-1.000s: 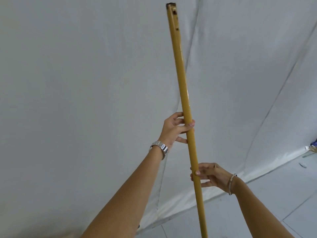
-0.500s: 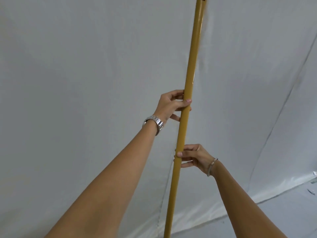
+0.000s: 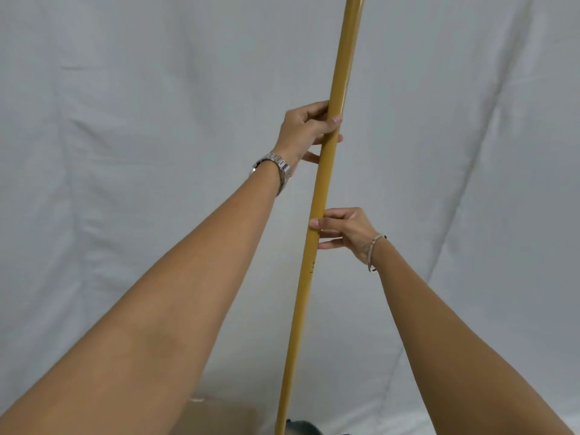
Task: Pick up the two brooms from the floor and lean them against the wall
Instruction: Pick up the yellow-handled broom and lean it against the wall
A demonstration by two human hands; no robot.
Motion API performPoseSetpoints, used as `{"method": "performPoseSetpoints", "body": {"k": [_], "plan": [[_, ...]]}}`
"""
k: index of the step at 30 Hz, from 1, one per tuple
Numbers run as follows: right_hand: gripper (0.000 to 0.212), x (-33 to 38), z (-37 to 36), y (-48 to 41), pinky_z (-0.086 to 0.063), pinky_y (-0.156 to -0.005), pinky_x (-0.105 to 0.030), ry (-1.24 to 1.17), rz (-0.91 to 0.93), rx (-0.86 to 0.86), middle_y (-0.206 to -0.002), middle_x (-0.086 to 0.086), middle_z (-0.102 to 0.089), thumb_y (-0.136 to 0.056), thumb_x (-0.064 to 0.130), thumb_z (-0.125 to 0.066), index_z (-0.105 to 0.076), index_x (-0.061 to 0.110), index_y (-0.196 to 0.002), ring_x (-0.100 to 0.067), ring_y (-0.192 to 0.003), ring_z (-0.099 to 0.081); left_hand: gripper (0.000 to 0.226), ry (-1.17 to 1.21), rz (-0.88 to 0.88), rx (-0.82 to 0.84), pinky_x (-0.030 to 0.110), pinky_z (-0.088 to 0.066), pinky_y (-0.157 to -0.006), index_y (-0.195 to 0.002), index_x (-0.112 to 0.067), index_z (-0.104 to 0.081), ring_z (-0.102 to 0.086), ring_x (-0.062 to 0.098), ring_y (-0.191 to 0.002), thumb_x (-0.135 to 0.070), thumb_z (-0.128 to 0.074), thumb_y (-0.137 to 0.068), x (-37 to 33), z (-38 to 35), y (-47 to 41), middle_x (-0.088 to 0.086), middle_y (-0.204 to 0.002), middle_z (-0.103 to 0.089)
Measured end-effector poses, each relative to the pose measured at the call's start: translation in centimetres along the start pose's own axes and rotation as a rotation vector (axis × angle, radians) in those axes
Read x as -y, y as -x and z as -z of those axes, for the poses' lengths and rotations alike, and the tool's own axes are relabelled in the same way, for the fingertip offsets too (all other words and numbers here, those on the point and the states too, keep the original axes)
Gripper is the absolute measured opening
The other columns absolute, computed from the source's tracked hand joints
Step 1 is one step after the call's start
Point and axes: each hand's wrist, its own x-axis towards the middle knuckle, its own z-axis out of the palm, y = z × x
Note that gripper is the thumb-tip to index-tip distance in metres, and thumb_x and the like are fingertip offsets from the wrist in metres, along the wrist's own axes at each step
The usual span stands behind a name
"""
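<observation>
A long yellow broom handle [image 3: 329,146] stands almost upright in the middle of the head view, leaning slightly to the right at its top, in front of a white cloth-covered wall [image 3: 125,120]. My left hand [image 3: 306,127] grips the handle high up, a metal watch on its wrist. My right hand [image 3: 343,232] holds the handle lower down with fingers curled on it, a thin bangle on its wrist. The handle's top end runs out of frame. Its bristle end is out of sight below. No second broom is visible.
At the bottom edge a brown cardboard-like surface [image 3: 219,416] lies left of the handle's base. A dark object [image 3: 298,426] sits right beside the handle at the bottom edge. White cloth fills the rest of the view.
The handle has swung from leaning left to leaning slightly right and now stands closer to the wall. The view has turned square to the cloth; the floor at right is gone from sight.
</observation>
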Motion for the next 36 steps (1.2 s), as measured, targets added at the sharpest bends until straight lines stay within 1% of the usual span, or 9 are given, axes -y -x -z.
{"method": "performPoseSetpoints", "body": {"k": [3, 8, 12, 17, 21, 29, 33, 36], "plan": [[0.016, -0.3, -5.2, -2.9, -0.06, -0.059, -0.03, -0.027, 0.011, 0.001, -0.078, -0.006, -0.076, -0.065, 0.012, -0.08, -0.076, 0.01, -0.08, -0.025, -0.077, -0.073, 0.035, -0.034, -0.003, -0.026, 0.036, -0.058, -0.057, -0.117, -0.012, -0.062, -0.072, 0.02, -0.081, -0.017, -0.067, -0.082, 0.0, 5.7, 0.0, 0.0, -0.095, -0.068], [0.013, -2.0, -13.4, -7.3, -0.06, -0.06, -0.031, -0.048, 0.02, 0.006, -0.077, -0.004, -0.077, -0.065, 0.013, -0.08, -0.077, 0.013, -0.078, -0.025, -0.078, -0.073, 0.039, -0.057, -0.002, -0.048, 0.041, -0.06, -0.062, -0.12, -0.013, -0.06, -0.072, 0.02, -0.084, -0.017, -0.067, -0.082, 1.1, 14.7, 0.2, 0.0, -0.1, -0.068], [0.014, -4.2, -18.1, -10.3, -0.06, -0.061, -0.03, -0.07, 0.005, 0.033, -0.078, -0.004, -0.077, -0.066, 0.012, -0.079, -0.076, 0.013, -0.08, -0.025, -0.079, -0.073, 0.039, -0.078, 0.011, -0.074, 0.041, -0.06, -0.063, -0.12, -0.014, -0.06, -0.071, 0.02, -0.085, -0.017, -0.067, -0.082, 3.2, 20.1, 0.2, -0.002, -0.105, -0.067], [0.017, -7.6, -22.1, -13.7, -0.061, -0.063, -0.031, -0.091, -0.029, 0.038, -0.078, -0.005, -0.077, -0.068, 0.009, -0.078, -0.075, 0.008, -0.085, -0.026, -0.08, -0.073, 0.038, -0.101, 0.06, -0.092, 0.041, -0.06, -0.065, -0.121, -0.015, -0.059, -0.07, 0.021, -0.087, -0.016, -0.065, -0.084, 6.9, 24.8, 0.1, -0.003, -0.11, -0.064], [0.016, -10.3, -24.1, -16.2, -0.06, -0.061, -0.029, -0.109, -0.051, 0.055, -0.078, -0.004, -0.077, -0.067, 0.008, -0.078, -0.076, 0.009, -0.083, -0.026, -0.079, -0.073, 0.041, -0.132, 0.093, -0.113, 0.039, -0.06, -0.065, -0.125, -0.014, -0.056, -0.07, 0.02, -0.089, -0.016, -0.063, -0.085, 9.8, 27.4, -0.1, -0.002, -0.112, -0.062], [0.014, -13.0, -25.0, -22.0, -0.06, -0.06, -0.03, -0.129, -0.074, 0.115, -0.076, -0.003, -0.077, -0.066, 0.008, -0.079, -0.076, 0.012, -0.08, -0.023, -0.078, -0.073, 0.04, -0.165, 0.127, -0.182, 0.041, -0.059, -0.068, -0.126, -0.013, -0.054, -0.068, 0.023, -0.094, -0.016, -0.062, -0.087, 13.6, 30.6, -3.2, 0.0, -0.116, -0.06], [0.013, -13.5, -24.9, -24.9, -0.06, -0.059, -0.029, -0.114, -0.069, 0.124, -0.074, -0.001, -0.076, -0.067, 0.006, -0.078, -0.076, 0.013, -0.078, -0.021, -0.076, -0.073, 0.04, -0.136, 0.125, -0.194, 0.039, -0.06, -0.065, -0.125, -0.012, -0.055, -0.068, 0.023, -0.094, -0.017, -0.063, -0.086, 15.5, 32.3, -5.4, 0.0, -0.116, -0.061], [0.013, -14.3, -24.6, -26.5, -0.06, -0.058, -0.027, -0.108, -0.096, 0.106, -0.072, 0.0, -0.076, -0.068, 0.003, -0.077, -0.076, 0.012, -0.078, -0.018, -0.074, -0.073, 0.04, -0.107, 0.148, -0.18, 0.034, -0.058, -0.058, -0.124, -0.013, -0.056, -0.068, 0.022, -0.094, -0.016, -0.064, -0.085, 17.0, 33.0, -6.7, -0.001, -0.112, -0.062]]}}
